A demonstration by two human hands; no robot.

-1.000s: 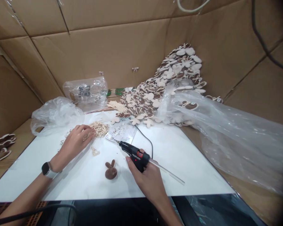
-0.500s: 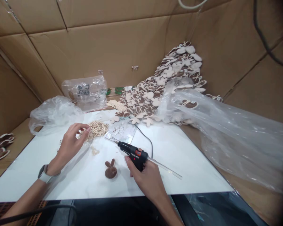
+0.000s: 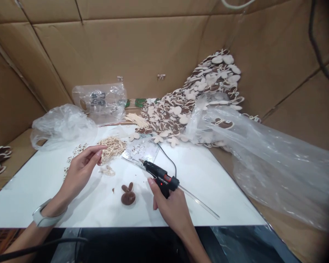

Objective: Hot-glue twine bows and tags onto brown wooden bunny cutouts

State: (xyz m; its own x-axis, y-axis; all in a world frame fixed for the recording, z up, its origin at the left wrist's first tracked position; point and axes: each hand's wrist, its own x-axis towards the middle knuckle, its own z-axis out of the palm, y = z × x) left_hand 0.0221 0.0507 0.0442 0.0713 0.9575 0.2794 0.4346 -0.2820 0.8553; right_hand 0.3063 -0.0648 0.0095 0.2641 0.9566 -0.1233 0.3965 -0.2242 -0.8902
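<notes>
In my right hand (image 3: 171,206) is a black hot glue gun (image 3: 160,177) with a small red light, its nozzle pointing up and left. A clear glue stick (image 3: 199,201) juts from its rear. My left hand (image 3: 83,166) is at the near left side of a pile of short cream cord pieces (image 3: 112,148). Its thumb and fingertips are pinched together; whatever is between them is too small to name. A brown bunny-shaped piece (image 3: 128,197) with two ears lies on the white table (image 3: 98,208) between my hands.
Behind the glue gun lies a glue-specked clear sheet (image 3: 138,150). A large heap of finished brown-and-cream bunny pieces (image 3: 178,109) rises at the back right, partly under plastic sheeting (image 3: 263,157). Plastic bags (image 3: 63,124) are at the back left. Cardboard walls (image 3: 131,47) surround the table.
My left hand's fingers have closed into a pinch beside the cord pile. The glue gun in my right hand has shifted slightly right. The view has moved a little.
</notes>
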